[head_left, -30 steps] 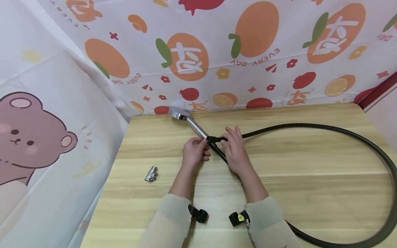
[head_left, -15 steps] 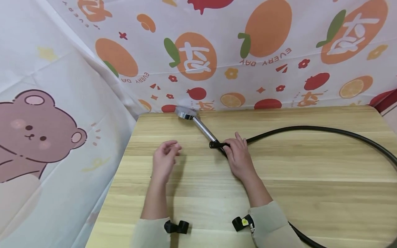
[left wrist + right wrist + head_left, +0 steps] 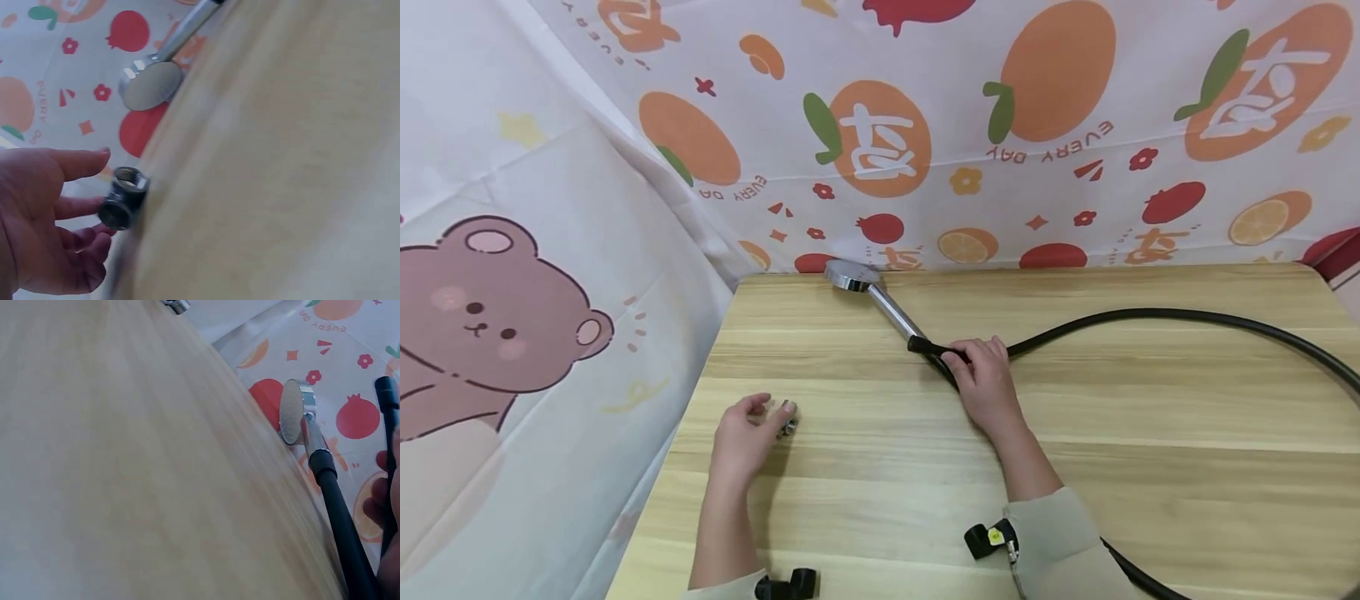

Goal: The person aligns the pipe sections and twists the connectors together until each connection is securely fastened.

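My left hand (image 3: 741, 442) is at a small chrome T-shaped pipe fitting (image 3: 788, 428) on the left of the table. In the left wrist view, thumb and fingers are spread beside this fitting, with a gap under the thumb. My right hand (image 3: 988, 392) grips a black shower hose (image 3: 1138, 314) just behind its end connector (image 3: 921, 343). Behind that connector lies a chrome handheld shower head (image 3: 850, 275), its handle (image 3: 895, 312) running down to a black section that passes under the right hand. The right wrist view shows the connector (image 3: 386, 394) sticking up past the fingers.
The hose loops widely across the right of the wooden table (image 3: 865, 483) and returns near the right sleeve (image 3: 1067, 542). A fruit-print cloth (image 3: 962, 125) hangs behind the table, and a bear-print cloth (image 3: 572, 250) hangs on the left. Each wrist carries a small black camera.
My left hand has left the hose connector and moved left and toward me, to the chrome fitting. The right hand still holds the hose in nearly the same place. The view has shifted slightly.
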